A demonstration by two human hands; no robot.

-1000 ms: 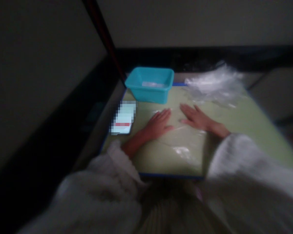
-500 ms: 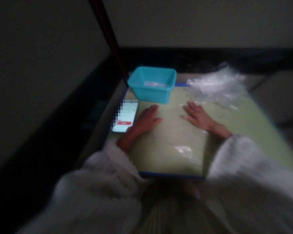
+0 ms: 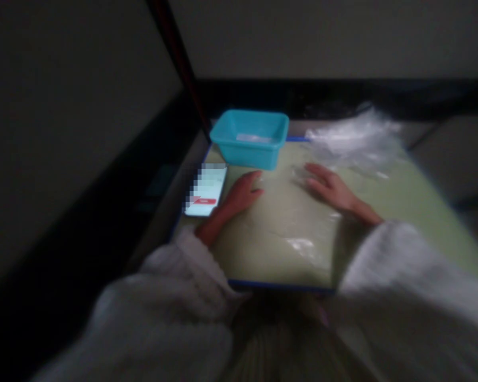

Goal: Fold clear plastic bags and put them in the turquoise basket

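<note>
A clear plastic sheet or bag (image 3: 284,223) lies spread over the table in front of me, its outline hard to see. My left hand (image 3: 246,192) is at its far left part, fingers slightly bent and the thumb apart from them. Opposite, my right hand (image 3: 331,187) is turned on its side at the far right part, with a gap between thumb and fingers. A crinkled bit of plastic shows by the right fingertips; whether they touch it I cannot tell. Blur hides the finer detail.
A turquoise plastic basin (image 3: 249,151) with a pale flat item inside stands at the far left of the table (image 3: 430,228). A lit phone (image 3: 207,185) lies beside my left wrist. Crumpled clear plastic (image 3: 354,140) is heaped at the far right. A wall rises behind.
Both hands were lying flat on the plastic; now their fingers are curled more. The right hand has rolled onto its side, and plastic by its fingertips looks raised.
</note>
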